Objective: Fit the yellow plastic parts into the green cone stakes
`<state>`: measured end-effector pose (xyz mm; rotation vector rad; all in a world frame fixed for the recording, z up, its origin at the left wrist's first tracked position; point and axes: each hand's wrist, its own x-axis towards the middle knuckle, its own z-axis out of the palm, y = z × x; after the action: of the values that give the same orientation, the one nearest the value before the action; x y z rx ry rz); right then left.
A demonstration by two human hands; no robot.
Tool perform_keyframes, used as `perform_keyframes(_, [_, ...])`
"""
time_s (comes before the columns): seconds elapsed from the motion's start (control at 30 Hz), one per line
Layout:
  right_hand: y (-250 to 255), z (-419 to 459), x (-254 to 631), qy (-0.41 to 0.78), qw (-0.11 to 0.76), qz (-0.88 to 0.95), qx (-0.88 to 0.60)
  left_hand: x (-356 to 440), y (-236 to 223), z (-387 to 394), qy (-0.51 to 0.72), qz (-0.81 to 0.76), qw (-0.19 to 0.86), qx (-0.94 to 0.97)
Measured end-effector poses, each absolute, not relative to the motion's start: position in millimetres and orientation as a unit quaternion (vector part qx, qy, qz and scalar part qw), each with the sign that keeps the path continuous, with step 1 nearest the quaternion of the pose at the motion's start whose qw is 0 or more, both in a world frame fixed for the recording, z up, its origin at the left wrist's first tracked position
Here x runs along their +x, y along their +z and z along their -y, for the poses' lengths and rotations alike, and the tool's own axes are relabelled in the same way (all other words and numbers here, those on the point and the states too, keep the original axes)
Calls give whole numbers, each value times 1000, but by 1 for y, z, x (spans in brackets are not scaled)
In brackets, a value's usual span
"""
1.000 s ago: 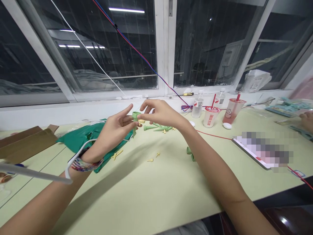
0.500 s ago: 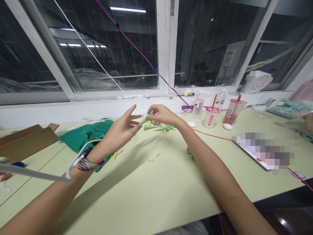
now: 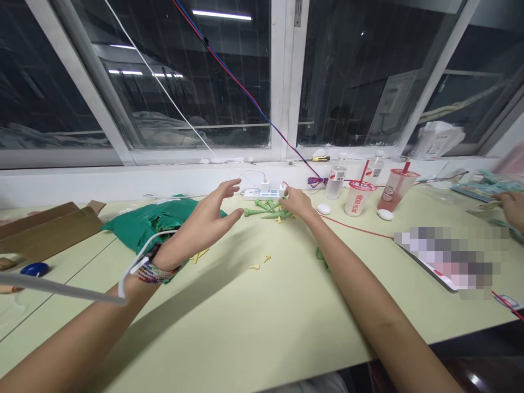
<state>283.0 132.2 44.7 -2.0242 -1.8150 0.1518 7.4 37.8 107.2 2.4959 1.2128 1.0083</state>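
Note:
My left hand (image 3: pixel 208 224) hovers over the table left of centre with thumb and fingers apart, holding nothing. Further right, my right hand (image 3: pixel 298 202) reaches down to a heap of green plastic spikes (image 3: pixel 256 212). Its fingers are curled together at the heap's right end, and what lies between them is hidden. Small yellow plastic pegs (image 3: pixel 254 267) lie scattered on the table, some beside the heap. A torn green bag (image 3: pixel 151 221) sits behind my left forearm, with yellow pieces (image 3: pixel 200 255) near it. More green pieces (image 3: pixel 320 255) show beside my right forearm.
At the back stands a white power strip (image 3: pixel 262 194). To the right are a water bottle (image 3: pixel 335 183), drink cups (image 3: pixel 359 199), white round objects (image 3: pixel 323 209) and a blurred-out tablet-like device (image 3: pixel 429 267). A cardboard box (image 3: pixel 49 229) lies left. Another person's hand (image 3: pixel 513 207) is far right.
My right hand has moved right, away from my left hand, and down to the spike heap. The green piece that was between both hands no longer shows there. My left hand stays raised.

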Motion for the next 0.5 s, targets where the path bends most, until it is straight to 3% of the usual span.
perform_keyframes(0.27, [65,-121,291,85,144,649,-742,9,109,-34,346,-402,97,842])
perform_keyframes(0.5, [119,-74,312,253,-5,657,-710,11,112,-29,349,-383,87,851])
